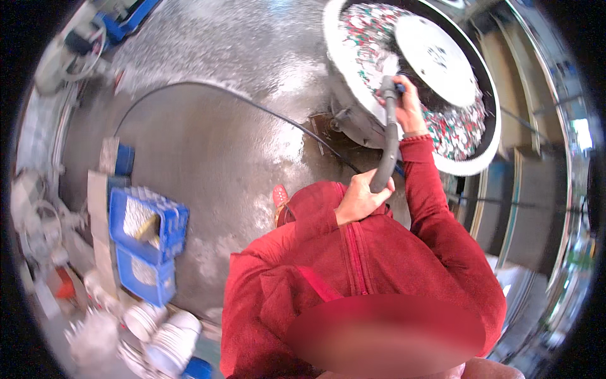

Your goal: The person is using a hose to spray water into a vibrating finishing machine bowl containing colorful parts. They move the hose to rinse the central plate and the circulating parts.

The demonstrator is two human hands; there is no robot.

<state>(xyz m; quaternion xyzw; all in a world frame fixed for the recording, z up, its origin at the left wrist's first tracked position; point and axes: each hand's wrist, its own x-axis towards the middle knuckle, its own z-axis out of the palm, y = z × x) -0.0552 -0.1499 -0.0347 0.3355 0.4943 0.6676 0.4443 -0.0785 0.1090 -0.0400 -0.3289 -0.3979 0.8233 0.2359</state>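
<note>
Both my hands are on a thick grey hose. My right hand is closed around its upper end, beside a small blue part. My left hand grips the lower end, close to my red jacket. The hose's tip points into a large round tub with a white rim. Many small red, green and white pieces fill the tub around a white round disc. A whitish blur, perhaps spray, lies just past the tip; I cannot tell which.
A thin black hose curves across the wet floor towards me. On the left stand blue crates with whitish contents, white buckets and machines with handwheels. Shelving runs along the right.
</note>
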